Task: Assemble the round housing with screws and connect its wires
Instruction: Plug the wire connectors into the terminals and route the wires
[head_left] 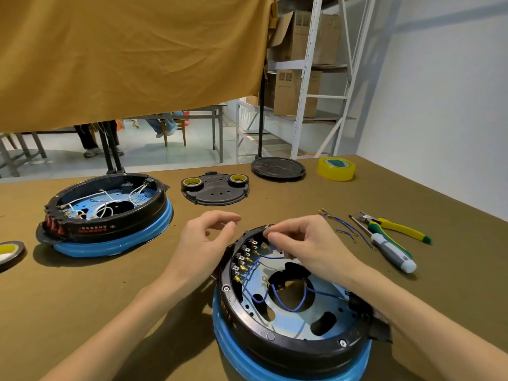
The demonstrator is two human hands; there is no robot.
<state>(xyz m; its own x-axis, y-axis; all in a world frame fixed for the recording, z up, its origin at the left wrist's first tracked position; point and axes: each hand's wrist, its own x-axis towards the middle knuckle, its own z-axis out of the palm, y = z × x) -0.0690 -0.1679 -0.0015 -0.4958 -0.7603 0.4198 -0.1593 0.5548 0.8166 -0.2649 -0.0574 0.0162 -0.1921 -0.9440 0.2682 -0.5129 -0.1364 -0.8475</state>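
A round black housing [297, 345] on a blue base sits close in front of me, open side up. Blue wires [291, 306] loop over its shiny inner plate toward a row of brass terminals [243, 266] on the left wall. My right hand [305, 246] reaches over the far rim, its fingertips pinching a blue wire near the top terminals. My left hand [203, 243] hovers just left of the housing, fingers loosely curled, holding nothing I can see.
A second housing [110, 215] with white wires stands at the left. A black cover [217, 189] carrying two tape rolls and a round lid [277, 167] lie farther back. Yellow tape [336, 169], loose blue wires [343, 226], a screwdriver [390, 248] and pliers [395, 225] lie at the right.
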